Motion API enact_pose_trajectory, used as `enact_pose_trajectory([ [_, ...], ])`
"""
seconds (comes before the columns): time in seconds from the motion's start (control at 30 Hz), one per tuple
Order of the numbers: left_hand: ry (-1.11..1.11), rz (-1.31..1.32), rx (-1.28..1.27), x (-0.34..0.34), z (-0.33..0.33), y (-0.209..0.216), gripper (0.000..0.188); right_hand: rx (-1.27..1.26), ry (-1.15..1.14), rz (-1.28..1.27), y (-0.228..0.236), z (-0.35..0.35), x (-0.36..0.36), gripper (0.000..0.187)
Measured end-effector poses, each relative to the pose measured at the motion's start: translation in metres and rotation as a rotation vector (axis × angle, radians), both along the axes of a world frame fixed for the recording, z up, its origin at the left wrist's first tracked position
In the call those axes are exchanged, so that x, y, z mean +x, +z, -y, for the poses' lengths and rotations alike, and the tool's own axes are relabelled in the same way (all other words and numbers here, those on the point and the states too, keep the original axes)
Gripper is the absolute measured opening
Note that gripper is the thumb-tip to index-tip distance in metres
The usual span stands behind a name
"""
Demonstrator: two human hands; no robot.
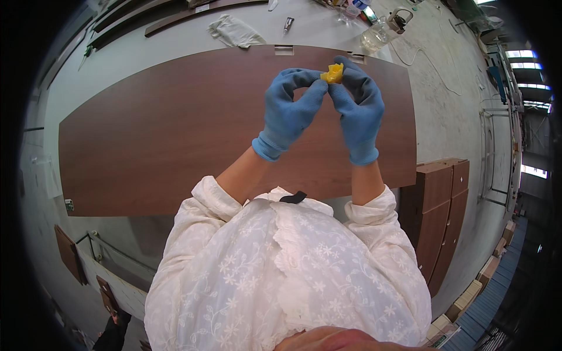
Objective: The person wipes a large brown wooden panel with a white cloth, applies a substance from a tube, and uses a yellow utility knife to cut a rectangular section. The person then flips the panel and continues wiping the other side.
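Between the fingertips of both hands is a small crumpled yellow piece [332,74], thin and creased; I cannot make out what it is. My left hand [291,105], in a blue work glove, pinches it from the left with thumb and forefinger. From the other side my right hand [358,105], gloved alike, grips it between thumb and fingers. Both hands are over the far right part of a large brown wood-grain panel [193,128] that lies flat. Its far edge has a rectangular cutout [284,51], and a second one is partly hidden behind my right hand.
Beyond the panel lie a white cloth glove [235,31], a small tube [288,25] and dark strips [187,17]. A clear jug [377,35] stands at the far right. Brown boards [439,199] are stacked to the right. At lower left another person's hand [122,319] touches a small board.
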State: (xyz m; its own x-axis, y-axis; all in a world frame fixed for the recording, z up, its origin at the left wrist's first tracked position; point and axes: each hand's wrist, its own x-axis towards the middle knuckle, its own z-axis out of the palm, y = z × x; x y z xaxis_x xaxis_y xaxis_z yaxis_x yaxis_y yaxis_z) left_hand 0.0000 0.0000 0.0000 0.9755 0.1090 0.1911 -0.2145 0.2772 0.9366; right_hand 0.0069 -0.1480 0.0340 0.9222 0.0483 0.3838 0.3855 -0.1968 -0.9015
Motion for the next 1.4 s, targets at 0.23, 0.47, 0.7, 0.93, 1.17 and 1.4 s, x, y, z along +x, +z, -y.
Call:
enact_pose_trajectory([
  [0.23,-0.011,0.112,0.167,0.000,-0.004,0.000,0.014,0.347,0.068,-0.187,-0.001,0.007,-0.004,0.026],
  [0.47,0.104,0.108,0.167,-0.015,-0.003,0.008,0.008,0.410,0.037,-0.227,-0.010,0.003,-0.006,0.022],
  [0.7,0.297,0.514,0.503,-0.021,-0.001,0.019,0.009,0.168,-0.123,-0.068,-0.017,-0.013,-0.009,0.019],
  [0.93,0.056,0.626,0.480,-0.062,-0.018,0.035,0.020,0.796,0.025,-0.340,-0.024,0.007,-0.001,0.031],
  [1.17,0.110,0.168,0.152,-0.052,-0.016,0.013,0.014,1.294,0.719,-0.441,-0.035,0.012,-0.006,0.045],
  [1.4,0.339,0.446,0.401,-0.020,-0.016,0.010,0.017,1.361,0.860,-0.486,-0.037,-0.010,-0.022,0.043],
])
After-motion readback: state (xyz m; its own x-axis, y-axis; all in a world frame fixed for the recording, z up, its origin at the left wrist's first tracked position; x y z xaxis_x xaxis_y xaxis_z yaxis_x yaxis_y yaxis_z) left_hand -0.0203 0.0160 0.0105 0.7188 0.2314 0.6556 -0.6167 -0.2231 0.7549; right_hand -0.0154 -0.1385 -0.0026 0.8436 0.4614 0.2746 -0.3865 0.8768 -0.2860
